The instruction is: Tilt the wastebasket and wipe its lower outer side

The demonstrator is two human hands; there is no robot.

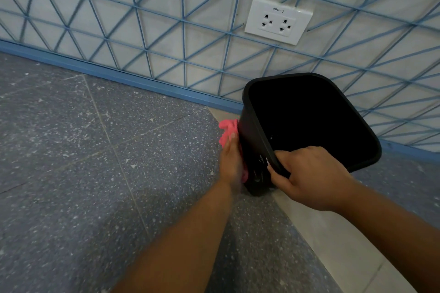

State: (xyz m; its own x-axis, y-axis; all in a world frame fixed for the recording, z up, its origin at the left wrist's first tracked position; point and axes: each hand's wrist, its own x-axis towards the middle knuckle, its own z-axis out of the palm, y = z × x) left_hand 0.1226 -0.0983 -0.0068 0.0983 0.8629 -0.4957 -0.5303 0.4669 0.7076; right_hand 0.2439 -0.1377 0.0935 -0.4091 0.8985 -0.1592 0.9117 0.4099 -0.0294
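Bin [309, 121] interior too dark to read; base hidden behind near wall. Cloth [227, 132] mostly covered by left hand [232, 162], only pink edges visible above and below the fingers. Left fingers lay straight, pressing cloth flat against bin's outer left wall. Right hand [309, 178] gripped bin's near rim, fingers curled over the edge, thumb outside. Bin was held tilted, mouth toward camera, above floor [95, 150], near wall [166, 19] and socket [278, 20]. Forearms cut off at frame bottom.
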